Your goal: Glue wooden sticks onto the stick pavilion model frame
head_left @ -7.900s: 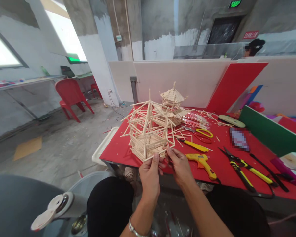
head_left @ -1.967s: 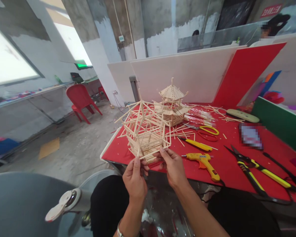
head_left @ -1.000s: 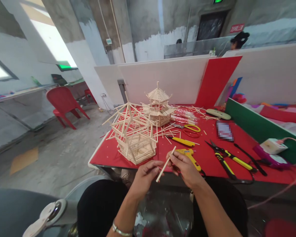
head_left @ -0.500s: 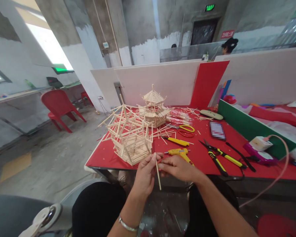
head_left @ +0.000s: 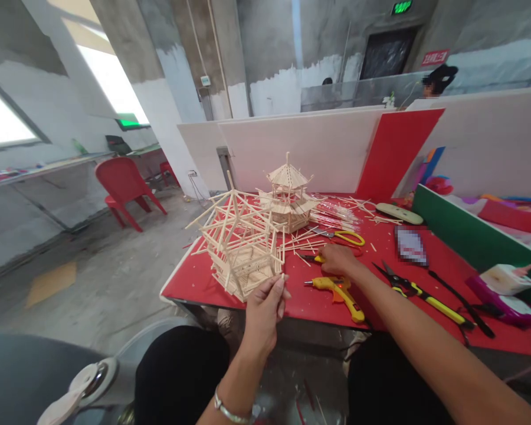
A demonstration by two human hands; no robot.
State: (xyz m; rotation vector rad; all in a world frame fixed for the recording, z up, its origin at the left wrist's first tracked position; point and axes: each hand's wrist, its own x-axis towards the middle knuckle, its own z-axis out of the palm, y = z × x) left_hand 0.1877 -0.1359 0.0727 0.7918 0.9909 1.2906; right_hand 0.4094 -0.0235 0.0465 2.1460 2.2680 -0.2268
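Note:
My left hand (head_left: 265, 301) is closed in a pinch on a thin wooden stick (head_left: 283, 276), whose tip shows above the fingertips. Just behind that hand stands an open hexagonal frame of wooden sticks (head_left: 243, 236). My right hand (head_left: 340, 260) reaches over the red table with its fingers curled on a yellow-handled knife (head_left: 319, 258); most of the handle is hidden under the hand. Close in front of it lies a yellow glue gun (head_left: 343, 295), its nozzle pointing left. Scissors (head_left: 347, 237) with yellow and red handles lie just beyond the right hand.
A roofed stick pavilion (head_left: 288, 198) stands behind the frame, with loose sticks (head_left: 305, 239) and bagged sticks (head_left: 336, 213) beside it. To the right are pliers (head_left: 425, 292), a phone (head_left: 410, 245) and a green board (head_left: 469, 230). A person (head_left: 438, 82) is beyond the partition.
My right hand has left my left hand and moved forward and right onto the yellow-handled knife. The stick in my left hand now points differently and shows mostly its tip.

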